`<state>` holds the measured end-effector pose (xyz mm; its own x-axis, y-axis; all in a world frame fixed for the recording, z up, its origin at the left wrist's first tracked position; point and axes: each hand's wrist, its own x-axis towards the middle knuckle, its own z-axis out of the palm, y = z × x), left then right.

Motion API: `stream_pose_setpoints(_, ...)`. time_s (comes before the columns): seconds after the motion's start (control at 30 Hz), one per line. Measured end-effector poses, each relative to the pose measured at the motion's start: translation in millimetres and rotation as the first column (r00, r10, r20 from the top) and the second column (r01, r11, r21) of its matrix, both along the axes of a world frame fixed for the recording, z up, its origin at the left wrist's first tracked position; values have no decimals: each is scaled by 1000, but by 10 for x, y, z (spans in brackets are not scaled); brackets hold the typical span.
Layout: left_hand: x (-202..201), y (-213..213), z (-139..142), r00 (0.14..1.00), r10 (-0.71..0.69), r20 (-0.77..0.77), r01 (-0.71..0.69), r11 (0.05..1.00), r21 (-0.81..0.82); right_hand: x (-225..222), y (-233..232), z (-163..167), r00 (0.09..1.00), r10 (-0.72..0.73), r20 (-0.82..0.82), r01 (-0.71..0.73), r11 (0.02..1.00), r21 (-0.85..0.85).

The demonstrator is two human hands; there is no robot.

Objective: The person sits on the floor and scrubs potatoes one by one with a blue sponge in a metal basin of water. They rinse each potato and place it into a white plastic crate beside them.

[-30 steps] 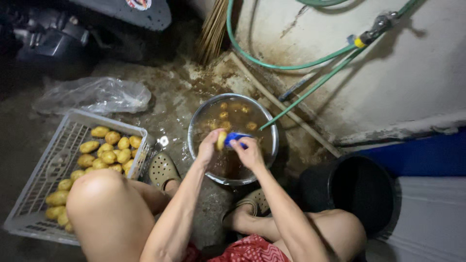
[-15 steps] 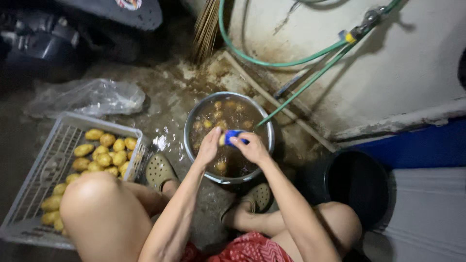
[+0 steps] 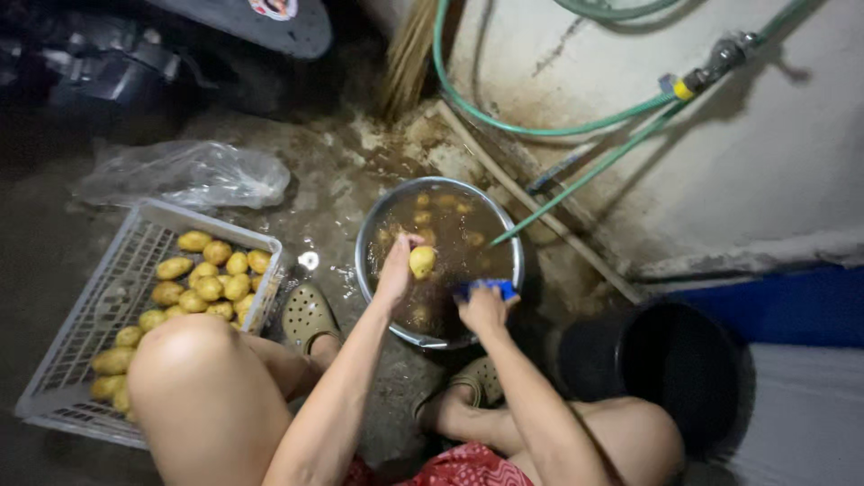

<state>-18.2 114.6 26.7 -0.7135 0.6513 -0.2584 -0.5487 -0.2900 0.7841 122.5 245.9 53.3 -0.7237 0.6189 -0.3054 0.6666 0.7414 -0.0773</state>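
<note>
Left hand (image 3: 394,270) pinches a yellow potato (image 3: 422,261), fingers closed round it, held just above the muddy water in the metal basin (image 3: 515,270). Right hand (image 3: 482,309) grips a blue scrubber (image 3: 486,288), to the right of the potato and nearer the person, close but apart. White crate (image 3: 108,297) of potatoes sits well left.

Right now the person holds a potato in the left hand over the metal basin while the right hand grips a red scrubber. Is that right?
Not quite. The head view shows the scrubber in the right hand is blue, not red. The left hand does hold a potato over the metal basin.
</note>
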Motion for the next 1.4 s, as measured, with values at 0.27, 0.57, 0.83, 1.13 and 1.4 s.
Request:
stream_pose_setpoints(0.27,-55,-124,18,973,43,227,-71,991,115,1,-321,-187,962,-178,-205,41,842,-538)
stream_pose_setpoints(0.57,70,-33,0,993,-19,119,-5,980,200,-315,-141,785,701,-258,-665,-259,777,-574)
stream_pose_setpoints(0.83,110,20,209,972,-62,226,-21,938,347,-171,-81,584,661,43,-749,-329,914,-238)
stream_pose_setpoints(1.13,56,-6,203,925,0,379,-74,980,182,151,-107,-29,999,49,-6,-49,999,-15)
stream_pose_setpoints(1.4,-59,-88,8,977,132,165,-135,991,10,-73,-203,-105,861,-456,-226,110,600,-793)
